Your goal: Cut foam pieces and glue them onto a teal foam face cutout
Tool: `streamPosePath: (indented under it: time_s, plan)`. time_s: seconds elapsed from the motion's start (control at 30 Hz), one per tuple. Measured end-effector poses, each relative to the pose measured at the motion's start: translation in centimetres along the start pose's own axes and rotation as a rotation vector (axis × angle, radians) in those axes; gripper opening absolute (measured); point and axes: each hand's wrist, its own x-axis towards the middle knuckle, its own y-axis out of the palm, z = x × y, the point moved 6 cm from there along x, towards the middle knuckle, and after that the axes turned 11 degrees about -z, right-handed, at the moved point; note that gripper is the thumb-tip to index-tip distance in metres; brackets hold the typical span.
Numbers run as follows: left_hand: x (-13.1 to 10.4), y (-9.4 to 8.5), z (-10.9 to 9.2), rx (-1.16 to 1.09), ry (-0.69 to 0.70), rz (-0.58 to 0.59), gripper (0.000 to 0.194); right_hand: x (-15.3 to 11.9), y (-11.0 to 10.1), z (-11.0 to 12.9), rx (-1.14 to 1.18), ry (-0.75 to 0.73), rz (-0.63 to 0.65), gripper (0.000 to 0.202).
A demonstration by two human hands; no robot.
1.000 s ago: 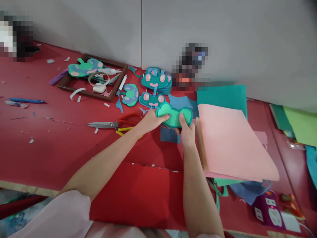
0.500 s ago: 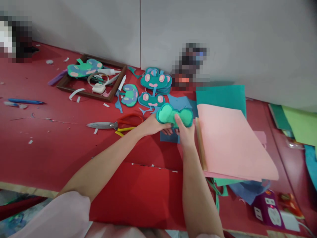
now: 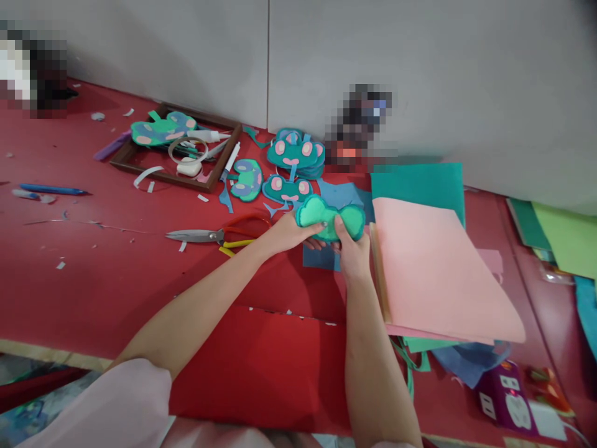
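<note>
Head view. Green padded piece [image 3: 352, 219], 1: twin-lobed, darker green edging; held above the red worktop [image 3: 140, 274], between 2 hands. Left hand [image 3: 290, 233]: closed on the left lobe and middle, thumb across the upper face, fingertips below. Right hand [image 3: 354, 252]: gripping the lower right part, thumb pressed on the upper face. Blue sheet [image 3: 321, 257], 1: on the worktop, below the piece. Scissors [image 3: 193, 236], 1 pair: red and yellow handles, beside the left forearm. Frog-faced pieces [image 3: 297, 153]: dark green, pink eyes, partly stacked, beyond the hands. Brown frame [image 3: 186, 181], 1: at far left, around tape roll and white block. Pink sheet [image 3: 438, 267]: right of the right hand, overlapping a teal sheet [image 3: 420, 180].
</note>
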Motion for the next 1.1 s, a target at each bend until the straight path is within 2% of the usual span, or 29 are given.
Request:
streamPosePath:
  time_s: [0.07,0.2,0.37,0.47,0.57,0.7,0.83,0.93,1.1]
  plan:
    - [0.3,-1.0,-0.4,0.056,0.056,-0.071,0.033,0.2,-0.1,0.1,0.024,-0.016,0.008,0.041]
    - [0.6,-2.6,-2.0,0.293,0.273,-0.201,0.027,0.2,-0.2,-0.1,0.008,0.006,0.031,0.042]
    - [0.6,-3.1,-2.8,0.429,0.387,-0.255,0.024,0.1,0.0,-0.4,0.025,0.028,0.027,0.041]
    - [0.4,-3.0,-2.9,0.395,0.398,-0.268,0.024,0.2,-0.2,0.1,0.092,-0.036,-0.008,0.036]
    - [0.3,-2.7,-2.7,0.340,0.353,-0.208,0.028,0.4,-0.3,0.5,0.130,-0.063,-0.005,0.035]
    - [-0.1,-2.4,-3.1,0.312,0.404,-0.145,0.027,0.2,0.2,0.3,0.100,-0.044,0.084,0.034]
    - [0.0,-2.6,-3.2,0.317,0.416,-0.176,0.015,-0.2,0.8,0.0,0.047,-0.043,0.143,0.030]
    - [0.2,-2.9,-3.0,0.338,0.387,-0.210,0.014,-0.2,0.8,0.1,0.058,-0.058,0.129,0.029]
    - [0.0,-2.6,-3.4,0.362,0.402,-0.206,0.018,0.3,0.0,0.7,0.090,-0.156,0.035,0.031]
